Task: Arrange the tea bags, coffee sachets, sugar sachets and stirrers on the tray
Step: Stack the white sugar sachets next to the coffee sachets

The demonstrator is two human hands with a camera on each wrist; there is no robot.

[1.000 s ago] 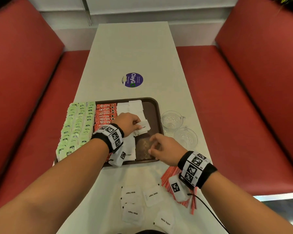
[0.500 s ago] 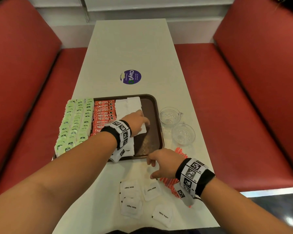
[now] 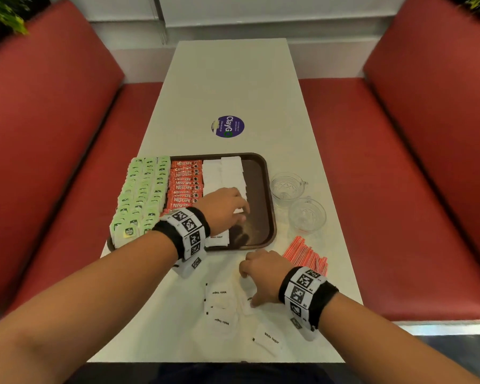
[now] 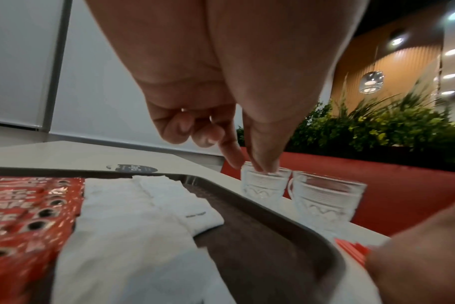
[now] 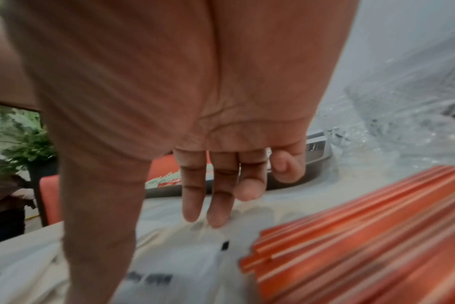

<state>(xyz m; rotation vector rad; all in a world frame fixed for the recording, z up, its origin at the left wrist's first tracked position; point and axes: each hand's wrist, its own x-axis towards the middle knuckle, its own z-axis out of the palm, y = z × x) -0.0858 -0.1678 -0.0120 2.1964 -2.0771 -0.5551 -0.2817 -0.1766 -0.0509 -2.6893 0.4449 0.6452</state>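
Step in hand: filling the sugar column. The left hand [image 3: 222, 207] rests relaxed on the white sugar sachets [image 3: 219, 173] in the tray [image 3: 263, 206]. The right hand [image 3: 263, 275], fingers extended and holding nothing, reaches for the loose sugar sachets [image 3: 221, 303] on the near desk [image 3: 233, 79]. Next move, by judgement: pinch one sachet and carry it to the tray. Stirrers [image 3: 306, 257] lie right of the tray; red benches [image 3: 413, 162] flank the desk.

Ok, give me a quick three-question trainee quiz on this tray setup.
1. True or false: the stirrers already lie on the tray.
2. Which sachets lie loose on the table near the right hand? A coffee sachets B sugar sachets C tea bags
3. Fill in: the tea bags sit along the tray's ___ side.

Key: 1 false, they lie on the table; 2 B, sugar sachets; 3 left.
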